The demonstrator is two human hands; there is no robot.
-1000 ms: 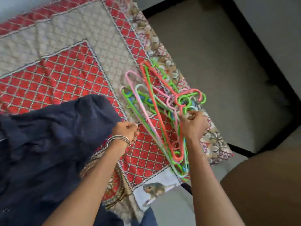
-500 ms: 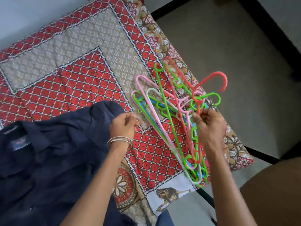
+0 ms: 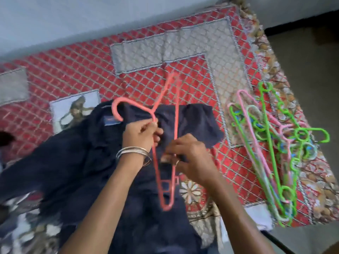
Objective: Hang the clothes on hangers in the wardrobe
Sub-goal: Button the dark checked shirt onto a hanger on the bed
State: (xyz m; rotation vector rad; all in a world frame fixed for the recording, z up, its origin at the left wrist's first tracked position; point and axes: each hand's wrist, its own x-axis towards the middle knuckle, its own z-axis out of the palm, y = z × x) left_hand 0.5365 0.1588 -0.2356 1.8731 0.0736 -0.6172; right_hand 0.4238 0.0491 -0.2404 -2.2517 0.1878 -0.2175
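Hands (image 3: 143, 136) (image 3: 189, 156) both grip the coral hanger (image 3: 165, 162) (left at its neck, right on the bar) above the navy garment (image 3: 88, 162).

Bedspread (image 3: 77, 70) under shirt (image 3: 73, 162), hangers (image 3: 271, 153)

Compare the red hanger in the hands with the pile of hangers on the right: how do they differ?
The red hanger is one hanger, held over the navy garment; the pile of hangers is a tangle of many lying on the bedspread. The left hand grips the red one at its neck and the right hand pinches its bar; no hand touches the pile. The pile is green, pink and blue. Both look like thin plastic with hooks.
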